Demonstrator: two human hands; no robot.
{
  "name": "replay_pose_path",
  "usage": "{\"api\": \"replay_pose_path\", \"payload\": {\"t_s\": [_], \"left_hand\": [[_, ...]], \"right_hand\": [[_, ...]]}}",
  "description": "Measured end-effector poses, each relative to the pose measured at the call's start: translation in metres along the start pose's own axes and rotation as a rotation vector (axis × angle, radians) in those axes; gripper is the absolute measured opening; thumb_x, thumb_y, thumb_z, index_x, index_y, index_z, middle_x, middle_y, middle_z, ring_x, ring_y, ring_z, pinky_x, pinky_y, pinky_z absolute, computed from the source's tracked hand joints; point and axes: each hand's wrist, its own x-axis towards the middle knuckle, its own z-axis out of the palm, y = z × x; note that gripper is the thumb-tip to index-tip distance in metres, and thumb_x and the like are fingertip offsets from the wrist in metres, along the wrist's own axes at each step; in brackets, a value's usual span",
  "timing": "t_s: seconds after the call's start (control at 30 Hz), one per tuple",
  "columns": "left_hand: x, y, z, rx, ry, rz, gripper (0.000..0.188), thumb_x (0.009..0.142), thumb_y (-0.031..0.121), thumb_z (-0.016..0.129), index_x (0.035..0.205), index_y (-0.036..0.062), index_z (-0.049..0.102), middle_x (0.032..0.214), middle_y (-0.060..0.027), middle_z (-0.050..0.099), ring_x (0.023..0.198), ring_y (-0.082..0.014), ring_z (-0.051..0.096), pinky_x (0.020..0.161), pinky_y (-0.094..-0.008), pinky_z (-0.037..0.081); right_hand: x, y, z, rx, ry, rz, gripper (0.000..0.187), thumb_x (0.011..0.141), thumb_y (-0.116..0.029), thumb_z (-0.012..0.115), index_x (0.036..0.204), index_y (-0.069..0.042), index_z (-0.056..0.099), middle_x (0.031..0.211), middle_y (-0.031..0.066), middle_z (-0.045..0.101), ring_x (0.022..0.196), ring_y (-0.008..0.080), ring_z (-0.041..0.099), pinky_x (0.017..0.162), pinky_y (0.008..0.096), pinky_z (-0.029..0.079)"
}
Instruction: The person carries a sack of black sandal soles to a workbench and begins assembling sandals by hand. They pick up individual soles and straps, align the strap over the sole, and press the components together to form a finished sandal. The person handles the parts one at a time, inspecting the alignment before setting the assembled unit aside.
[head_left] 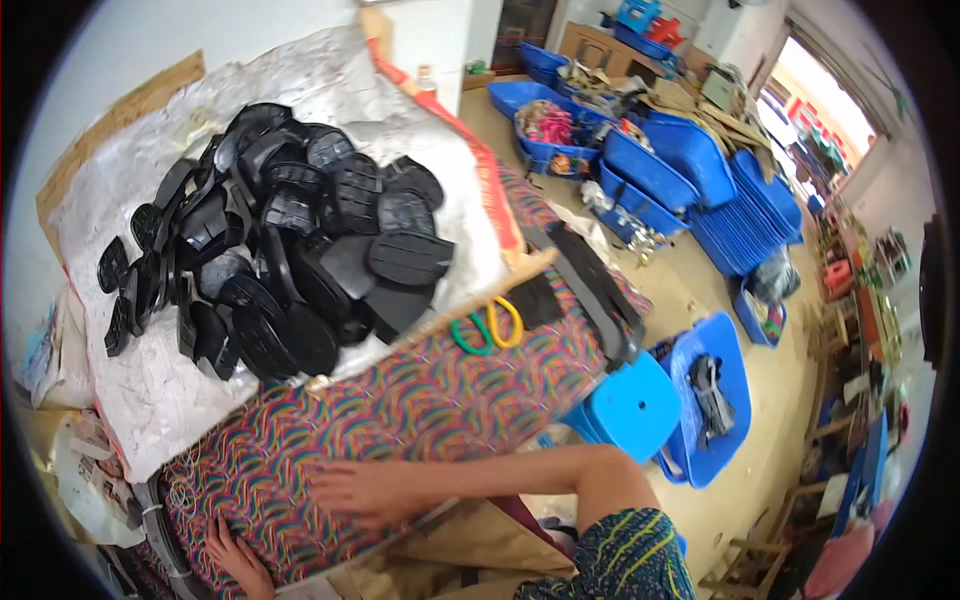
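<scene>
A patterned multicoloured cloth (400, 410) covers the table in front of me. My right hand (365, 492) lies flat on it with the fingers stretched out and nothing in them. Nearer the lower left edge, my left hand (238, 558) rests on the same cloth, fingers apart and holding nothing. Beyond both hands, a heap of black shoe soles (290, 230) lies on a white sheet-covered board (180, 425). Green and yellow looped handles, like those of scissors (508, 320), stick out by the board's near edge; their blades are hidden.
Long black strips (595, 290) lie at the table's right end. Beside it stand a light-blue stool (632, 405) and a blue tub (725, 375) with dark items inside. Farther off are stacked blue tubs (745, 225) and filled ones. Wooden benches (770, 540) line the right wall.
</scene>
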Motion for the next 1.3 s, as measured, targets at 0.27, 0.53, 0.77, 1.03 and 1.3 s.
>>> {"api": "replay_pose_path", "payload": {"t_s": [0.27, 0.53, 0.77, 1.03, 1.3], "left_hand": [[-0.009, -0.004, 0.012, -0.058, 0.24, 0.134, 0.039, 0.098, 0.019, 0.046, 0.133, 0.0017, 0.051, 0.134, -0.0205, 0.048, 0.122, -0.0385, 0.044, 0.107, -0.0476, 0.03], [-0.023, -0.011, 0.01, -0.155, 0.459, 0.102, 0.032, 0.088, 0.014, 0.059, 0.114, -0.0022, 0.064, 0.118, -0.0214, 0.062, 0.109, -0.0367, 0.058, 0.097, -0.0433, 0.045], [-0.024, -0.025, 0.032, 0.137, 0.267, 0.03, 0.047, 0.097, 0.03, 0.043, 0.135, 0.0023, 0.048, 0.139, -0.02, 0.048, 0.13, -0.037, 0.044, 0.106, -0.0536, 0.034], [-0.033, -0.012, 0.036, 0.035, 0.334, -0.112, 0.05, 0.097, 0.035, 0.045, 0.141, 0.01, 0.043, 0.148, -0.0143, 0.04, 0.139, -0.0315, 0.034, 0.11, -0.0538, 0.027], [-0.026, -0.011, 0.035, 0.003, 0.371, -0.052, 0.048, 0.096, 0.03, 0.049, 0.141, 0.0128, 0.045, 0.145, -0.0114, 0.043, 0.136, -0.0332, 0.037, 0.11, -0.0557, 0.027]], "right_hand": [[-0.014, -0.007, 0.009, -0.219, 0.12, 0.041, 0.049, 0.087, -0.041, 0.059, 0.125, -0.009, 0.056, 0.137, 0.0135, 0.049, 0.133, 0.0332, 0.039, 0.111, 0.0488, 0.029], [-0.008, -0.01, 0.039, -0.566, 0.122, 0.335, 0.064, 0.092, -0.059, 0.043, 0.142, -0.019, 0.044, 0.151, 0.0101, 0.036, 0.139, 0.031, 0.033, 0.113, 0.0503, 0.026], [-0.002, -0.046, 0.041, -0.509, -0.016, 0.632, 0.067, 0.095, -0.06, 0.036, 0.15, -0.021, 0.033, 0.157, 0.0122, 0.025, 0.146, 0.0275, 0.019, 0.118, 0.0488, 0.009], [-0.005, -0.047, 0.041, -0.59, -0.025, 0.59, 0.065, 0.096, -0.056, 0.039, 0.146, -0.014, 0.039, 0.153, 0.0138, 0.033, 0.144, 0.0306, 0.023, 0.116, 0.052, 0.015], [-0.02, -0.057, 0.044, -0.735, 0.058, 0.558, 0.056, 0.097, -0.046, 0.045, 0.143, -0.014, 0.042, 0.154, 0.0123, 0.031, 0.143, 0.0318, 0.026, 0.113, 0.0548, 0.022]]}}
